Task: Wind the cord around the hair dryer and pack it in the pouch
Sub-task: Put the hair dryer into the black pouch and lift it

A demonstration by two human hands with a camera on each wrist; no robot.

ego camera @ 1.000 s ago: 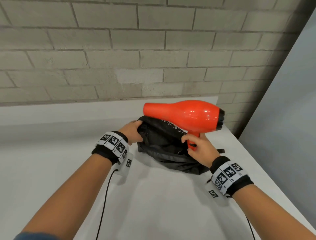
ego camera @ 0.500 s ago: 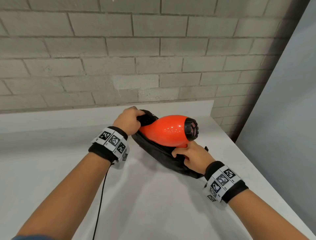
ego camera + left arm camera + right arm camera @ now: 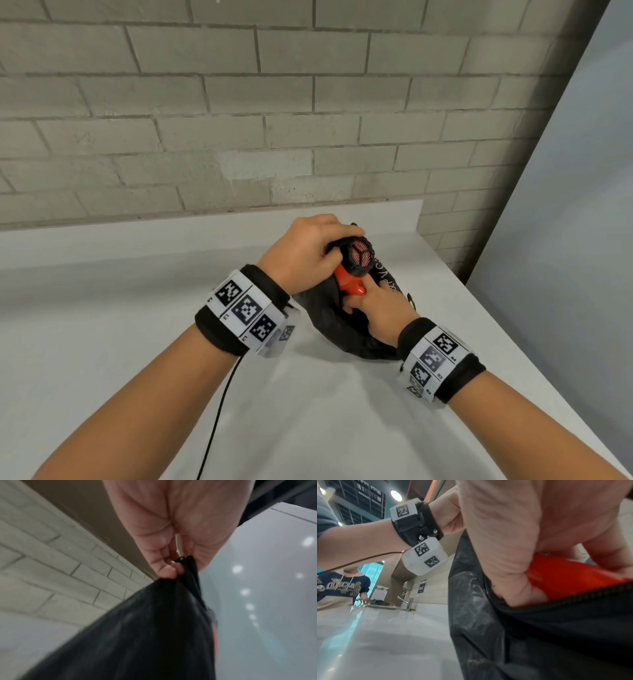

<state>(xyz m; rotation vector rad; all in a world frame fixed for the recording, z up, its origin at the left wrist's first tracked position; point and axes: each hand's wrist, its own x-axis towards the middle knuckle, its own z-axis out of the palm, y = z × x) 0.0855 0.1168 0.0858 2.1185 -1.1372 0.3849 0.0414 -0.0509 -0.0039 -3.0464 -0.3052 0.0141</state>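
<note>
The orange hair dryer (image 3: 350, 287) stands nozzle-down in the black pouch (image 3: 325, 318), and only its black rear grille (image 3: 360, 257) and handle show. My left hand (image 3: 305, 251) pinches the pouch's zipped rim (image 3: 184, 561) and holds it up beside the grille. My right hand (image 3: 375, 310) grips the dryer's handle at the pouch mouth. In the right wrist view its fingers curl round the orange body (image 3: 570, 580) just above the zipper (image 3: 573, 599). The pouch (image 3: 145, 635) hangs below my left fingers. The dryer's cord is hidden.
The white table (image 3: 308, 428) ends in an edge at the right (image 3: 513, 342) beside a grey panel (image 3: 565, 240). A brick wall (image 3: 239, 120) stands close behind. A thin black cable (image 3: 219, 411) trails from my left wristband. Another person (image 3: 342, 588) stands far off.
The dryer went from level above the pouch to nozzle-first inside it. My left hand moved up to the pouch rim, and my right hand followed the handle down.
</note>
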